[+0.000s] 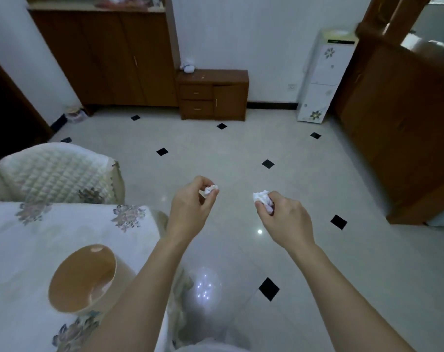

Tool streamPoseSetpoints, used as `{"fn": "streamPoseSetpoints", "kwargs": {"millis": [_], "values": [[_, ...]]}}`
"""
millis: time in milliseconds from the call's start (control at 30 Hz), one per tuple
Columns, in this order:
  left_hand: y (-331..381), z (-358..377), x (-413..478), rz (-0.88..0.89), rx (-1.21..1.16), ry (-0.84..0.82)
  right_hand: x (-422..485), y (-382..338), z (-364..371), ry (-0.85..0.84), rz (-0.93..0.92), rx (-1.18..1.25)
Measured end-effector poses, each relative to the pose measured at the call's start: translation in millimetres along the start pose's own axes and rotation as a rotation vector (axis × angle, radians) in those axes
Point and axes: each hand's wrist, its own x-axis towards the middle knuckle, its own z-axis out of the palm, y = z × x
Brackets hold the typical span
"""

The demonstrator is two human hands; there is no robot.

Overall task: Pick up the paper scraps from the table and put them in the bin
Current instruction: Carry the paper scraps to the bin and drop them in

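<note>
A small wooden cabinet (213, 94) stands against the wall at twelve o'clock, a white floral water dispenser (321, 80) at one o'clock. A quilted sofa (55, 171) sits at nine o'clock on the pale tiled floor (241, 153) with black diamond insets.

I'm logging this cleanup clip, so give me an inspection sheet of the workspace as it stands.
Surface: floral tablecloth, no scraps seen on it.
Job's things: one crumpled scrap in left hand, another scrap in right hand; tan bin on the table, lower left.
Clutter: nothing seen.
Grippers: left hand and right hand both shut on scraps, held over the floor.
Cables: nothing seen.
Surroundings: tiled floor, quilted chair, wooden cabinets, white dispenser.
</note>
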Motion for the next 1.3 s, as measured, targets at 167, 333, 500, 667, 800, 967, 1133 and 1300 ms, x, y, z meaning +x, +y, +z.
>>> {"fn": "streamPoseSetpoints", "kwargs": {"millis": [167,333,500,667,800,967,1133,1300], "values": [[-22,-1,43,-0.050,0.010,0.037,58,-8,28,-0.041,-0.046,-0.002],[-51,-17,72,-0.147,0.083,0.121,118,-31,64,-0.114,-0.138,0.047],[-79,-43,88,-0.301,0.162,0.261,173,-83,114,-0.253,-0.362,0.142],[-93,-78,72,-0.501,0.235,0.500,195,-149,160,-0.443,-0.633,0.197],[-96,-101,36,-0.634,0.322,0.695,187,-201,186,-0.558,-0.885,0.229],[-82,-112,-38,-0.896,0.500,0.928,144,-256,202,-0.689,-1.189,0.309],[-59,-107,-96,-0.968,0.499,1.108,96,-284,199,-0.772,-1.388,0.325],[-48,-101,-123,-1.035,0.539,1.134,71,-299,192,-0.823,-1.519,0.260]]}}
